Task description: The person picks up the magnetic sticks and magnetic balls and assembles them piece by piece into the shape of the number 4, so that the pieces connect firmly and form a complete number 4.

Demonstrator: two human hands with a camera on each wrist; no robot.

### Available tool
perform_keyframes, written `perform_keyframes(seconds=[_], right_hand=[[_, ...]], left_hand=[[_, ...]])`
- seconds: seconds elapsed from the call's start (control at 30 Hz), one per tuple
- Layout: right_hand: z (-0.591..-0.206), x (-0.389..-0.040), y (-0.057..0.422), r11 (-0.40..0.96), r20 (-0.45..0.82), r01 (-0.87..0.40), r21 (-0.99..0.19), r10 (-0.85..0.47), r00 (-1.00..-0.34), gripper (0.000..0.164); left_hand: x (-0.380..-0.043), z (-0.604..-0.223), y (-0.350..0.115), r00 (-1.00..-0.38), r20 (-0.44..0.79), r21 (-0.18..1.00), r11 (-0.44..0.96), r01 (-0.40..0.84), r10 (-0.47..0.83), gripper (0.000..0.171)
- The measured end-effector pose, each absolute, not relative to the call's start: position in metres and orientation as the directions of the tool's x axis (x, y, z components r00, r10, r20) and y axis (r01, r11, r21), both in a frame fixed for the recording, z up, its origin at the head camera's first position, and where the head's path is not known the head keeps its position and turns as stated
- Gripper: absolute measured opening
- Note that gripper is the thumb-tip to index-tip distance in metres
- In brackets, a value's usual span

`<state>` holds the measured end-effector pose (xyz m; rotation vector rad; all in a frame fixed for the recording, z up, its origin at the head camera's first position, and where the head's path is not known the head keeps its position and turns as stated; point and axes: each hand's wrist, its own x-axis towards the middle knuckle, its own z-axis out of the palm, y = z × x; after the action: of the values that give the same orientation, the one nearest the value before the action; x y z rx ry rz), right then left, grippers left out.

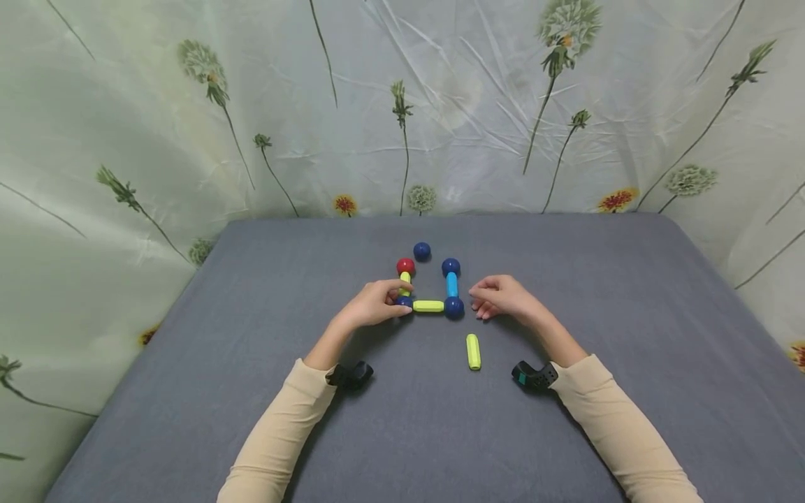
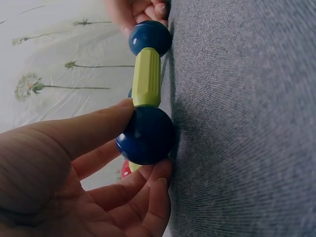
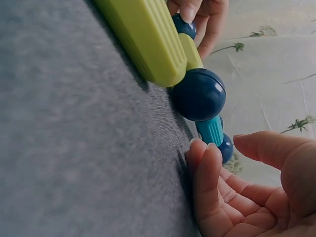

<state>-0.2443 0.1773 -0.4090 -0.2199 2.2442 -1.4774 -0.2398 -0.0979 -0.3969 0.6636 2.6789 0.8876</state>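
Observation:
A U-shaped row of balls and rods lies on the grey cloth. My left hand grips the near left dark blue ball, thumb on one side and fingers on the other. From that ball a yellow-green rod runs to another dark blue ball, and a second yellow-green rod runs to a red ball. A light blue rod links the right corner to a far dark blue ball. Just right of it, my right hand holds nothing, fingers loosely bent.
A loose yellow-green rod lies nearer me, below the right corner. Behind the U sits a separate dark blue ball. The grey cloth surface ends at a flower-printed curtain.

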Motion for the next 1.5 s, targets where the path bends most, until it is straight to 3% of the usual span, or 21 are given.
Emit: perform_keyframes(seconds=[0.43, 0.83, 1.2, 1.5], right_hand=[[-0.405, -0.226, 0.184, 0.508, -0.244, 0.024, -0.861, -0.371, -0.896, 0.031], [-0.396, -0.200, 0.179, 0.691, -0.237, -0.136, -0.710, -0.416, -0.878, 0.023], [-0.401, -0.188, 0.166, 0.752, -0.229, -0.166, -0.638, -0.392, -0.891, 0.032], [-0.402, -0.180, 0.158, 0.781, -0.139, -0.253, -0.571, -0.396, -0.908, 0.031]], left_hand=[[-0.243, -0.394, -0.101, -0.866, -0.097, 0.624, 0.708, 0.331, 0.490, 0.039], [-0.243, -0.394, -0.102, -0.867, -0.088, 0.628, 0.703, 0.334, 0.490, 0.039], [-0.243, -0.397, -0.101, -0.866, -0.095, 0.625, 0.706, 0.332, 0.490, 0.038], [-0.243, -0.397, -0.101, -0.863, -0.100, 0.620, 0.709, 0.336, 0.495, 0.038]])
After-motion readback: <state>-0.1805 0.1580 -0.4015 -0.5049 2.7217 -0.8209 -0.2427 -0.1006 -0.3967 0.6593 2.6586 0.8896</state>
